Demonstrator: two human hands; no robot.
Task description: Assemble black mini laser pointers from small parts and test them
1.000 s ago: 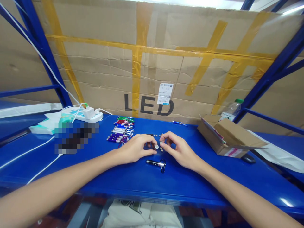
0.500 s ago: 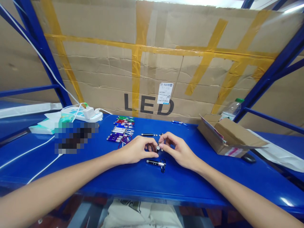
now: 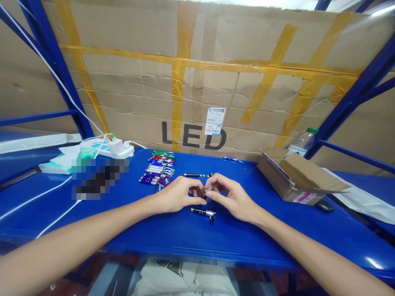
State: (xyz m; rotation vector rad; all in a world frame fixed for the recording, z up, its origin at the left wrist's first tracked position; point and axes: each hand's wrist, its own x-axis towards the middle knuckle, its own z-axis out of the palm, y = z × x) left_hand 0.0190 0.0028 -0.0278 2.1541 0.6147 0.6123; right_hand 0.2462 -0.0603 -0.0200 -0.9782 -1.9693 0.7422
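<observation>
My left hand [image 3: 177, 193] and my right hand [image 3: 230, 195] meet over the blue table. Both are closed in a pinch on a small dark-and-silver piece [image 3: 205, 192], mostly hidden by the fingertips. Just below them lies a black penlight [image 3: 200, 211] with a silver section and a black cord loop at its right end. Behind the hands, a slim black tube [image 3: 191, 175] lies sideways, with a few tiny silver discs [image 3: 203, 176] in line to its right. A small dark part [image 3: 211, 174] sits by my right fingers.
Several coloured penlights [image 3: 154, 169] with clips and cords lie in a row to the left. A blue penlight [image 3: 231, 159] rests near the cardboard wall [image 3: 138, 90]. An open carton [image 3: 286, 181] and plastic bottle [image 3: 304, 142] stand right; a power strip [image 3: 123, 152] and cables lie left.
The right fingers have closed further over the small piece, so its round silver face, visible earlier, is now largely covered. My left hand has hardly moved.
</observation>
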